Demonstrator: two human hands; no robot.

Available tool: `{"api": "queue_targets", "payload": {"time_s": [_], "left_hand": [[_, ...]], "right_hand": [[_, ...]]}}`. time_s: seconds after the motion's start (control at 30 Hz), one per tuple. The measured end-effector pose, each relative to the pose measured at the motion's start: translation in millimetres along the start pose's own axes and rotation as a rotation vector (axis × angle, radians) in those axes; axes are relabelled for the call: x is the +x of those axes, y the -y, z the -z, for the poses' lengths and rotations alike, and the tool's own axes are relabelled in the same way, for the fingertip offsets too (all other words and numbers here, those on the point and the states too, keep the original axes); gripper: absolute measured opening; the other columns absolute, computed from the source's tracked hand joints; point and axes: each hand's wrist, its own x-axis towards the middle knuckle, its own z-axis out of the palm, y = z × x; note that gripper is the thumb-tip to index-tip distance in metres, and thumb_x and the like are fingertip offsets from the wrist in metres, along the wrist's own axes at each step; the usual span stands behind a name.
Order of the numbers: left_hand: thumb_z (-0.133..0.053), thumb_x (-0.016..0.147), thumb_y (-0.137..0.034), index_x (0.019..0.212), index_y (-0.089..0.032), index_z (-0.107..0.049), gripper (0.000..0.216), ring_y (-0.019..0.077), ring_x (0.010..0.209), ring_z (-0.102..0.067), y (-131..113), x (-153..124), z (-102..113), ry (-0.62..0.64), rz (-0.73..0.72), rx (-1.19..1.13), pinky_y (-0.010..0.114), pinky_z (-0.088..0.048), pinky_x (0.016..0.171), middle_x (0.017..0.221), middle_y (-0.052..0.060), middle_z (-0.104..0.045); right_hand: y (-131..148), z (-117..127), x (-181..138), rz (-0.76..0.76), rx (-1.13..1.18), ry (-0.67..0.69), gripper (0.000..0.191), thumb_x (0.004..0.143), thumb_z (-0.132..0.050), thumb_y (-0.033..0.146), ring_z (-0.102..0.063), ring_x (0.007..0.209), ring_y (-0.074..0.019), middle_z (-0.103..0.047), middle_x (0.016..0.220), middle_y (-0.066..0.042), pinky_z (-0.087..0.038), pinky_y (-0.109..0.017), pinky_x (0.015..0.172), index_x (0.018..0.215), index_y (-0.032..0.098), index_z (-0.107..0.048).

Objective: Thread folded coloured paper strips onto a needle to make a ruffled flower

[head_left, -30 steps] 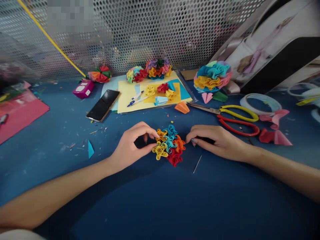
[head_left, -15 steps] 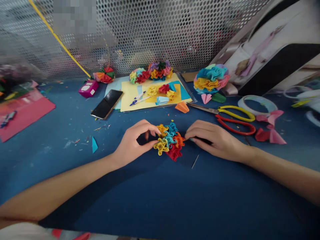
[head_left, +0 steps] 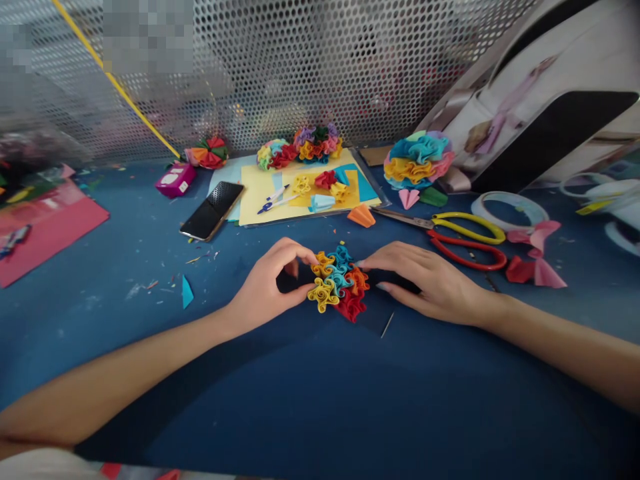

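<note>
A cluster of curled paper pieces (head_left: pixel 339 285) in yellow, teal, orange and red lies on the blue table (head_left: pixel 310 400). My left hand (head_left: pixel 267 287) pinches its left side, thumb and fingers curved round the yellow curls. My right hand (head_left: pixel 425 280) lies flat to the right, its fingertips touching the orange edge of the cluster. A thin needle (head_left: pixel 386 325) lies just below my right hand.
Yellow-handled scissors (head_left: pixel 465 228) and red-handled scissors (head_left: pixel 467 257) lie to the right. A tape roll (head_left: pixel 509 210), a phone (head_left: pixel 212 210), yellow paper sheets (head_left: pixel 260 193), finished paper balls (head_left: pixel 417 159) and folded pink pieces (head_left: pixel 537 270) lie behind. A perforated metal screen (head_left: pixel 300 60) backs the table.
My right hand has slid left and its fingertips now touch the cluster. My left hand keeps its pinch. The cluster has shifted slightly up the table.
</note>
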Motion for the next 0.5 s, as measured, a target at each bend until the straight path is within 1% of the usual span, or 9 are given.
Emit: {"api": "queue_targets", "payload": {"time_s": [0.2, 0.33, 0.5], "left_hand": [[-0.071, 0.087, -0.013, 0.106, -0.02, -0.063, 0.022, 0.0122, 0.078, -0.053, 1.1, -0.6, 0.2, 0.001, 0.006, -0.005, 0.028, -0.049, 0.075, 0.102, 0.003, -0.059], [-0.07, 0.087, -0.012, 0.102, -0.019, -0.064, 0.018, 0.0119, 0.077, -0.053, 1.4, -1.2, -0.2, 0.0, 0.009, -0.011, 0.028, -0.048, 0.074, 0.099, 0.003, -0.058], [-0.072, 0.086, -0.011, 0.099, -0.02, -0.065, 0.017, 0.0116, 0.077, -0.053, 2.1, -1.9, -0.6, -0.001, -0.017, -0.004, 0.027, -0.048, 0.074, 0.099, 0.002, -0.056]], "right_hand": [[0.8, -0.1, 1.2, 0.014, -0.036, -0.002, 0.039, 0.1, -0.054, 0.019, -0.066, 0.114, -0.0241, -0.069, 0.123, -0.012, -0.055, -0.04, 0.099, 0.139, 0.023, -0.054], [2.7, 0.0, 2.4, 0.03, -0.069, -0.012, 0.037, 0.1, -0.053, 0.018, -0.066, 0.113, -0.0236, -0.069, 0.121, -0.012, -0.055, -0.04, 0.098, 0.137, 0.021, -0.054], [2.2, -1.9, 1.7, 0.05, -0.092, -0.025, 0.038, 0.101, -0.052, 0.017, -0.066, 0.113, -0.0232, -0.069, 0.122, -0.012, -0.055, -0.039, 0.099, 0.139, 0.021, -0.052]]}}
